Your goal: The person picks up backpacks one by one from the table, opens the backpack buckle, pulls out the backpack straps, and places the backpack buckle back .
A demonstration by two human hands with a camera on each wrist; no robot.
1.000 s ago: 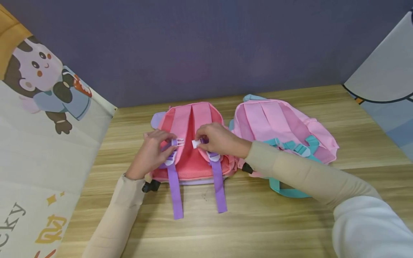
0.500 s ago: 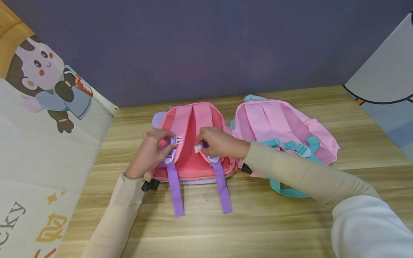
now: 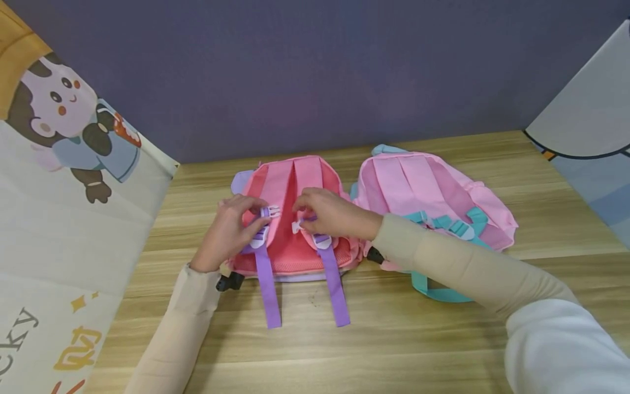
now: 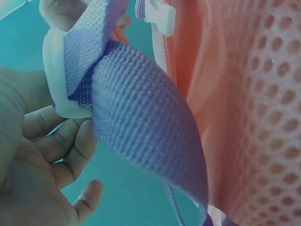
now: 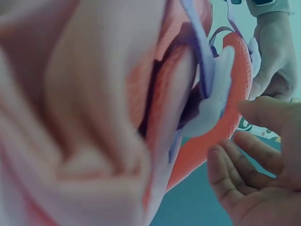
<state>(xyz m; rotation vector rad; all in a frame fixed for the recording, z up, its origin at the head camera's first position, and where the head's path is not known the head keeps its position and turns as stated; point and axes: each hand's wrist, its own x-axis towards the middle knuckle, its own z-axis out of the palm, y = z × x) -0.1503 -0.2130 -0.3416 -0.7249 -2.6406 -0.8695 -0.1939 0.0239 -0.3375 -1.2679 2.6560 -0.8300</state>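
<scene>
A coral-pink backpack [image 3: 295,254] lies with its shoulder straps upward. My left hand [image 3: 223,232] pinches the purple webbing at the pronged half of a white side-release buckle [image 3: 273,212], prongs pointing right. Facing it across a small gap is the white socket half [image 3: 296,226]. My right hand [image 3: 332,212] pinches this by its short purple webbing. In the left wrist view, a twisted purple strap [image 4: 146,117] and a white strap adjuster [image 4: 55,75] stand in front of the left fingers. Another white adjuster [image 5: 214,99] shows beside the right fingers in the right wrist view.
A lighter pink backpack [image 3: 418,186] with teal straps [image 3: 443,294] lies against the right side of the first, under my right forearm. Two purple strap tails [image 3: 268,293] hang toward me on the wooden table [image 3: 394,350]. A dark panel [image 3: 315,76] stands behind.
The socket half in my right hand has tilted and shifted slightly, dipping and then moving back left. The right purple strap tail has swung a little. My left hand stays almost still.
</scene>
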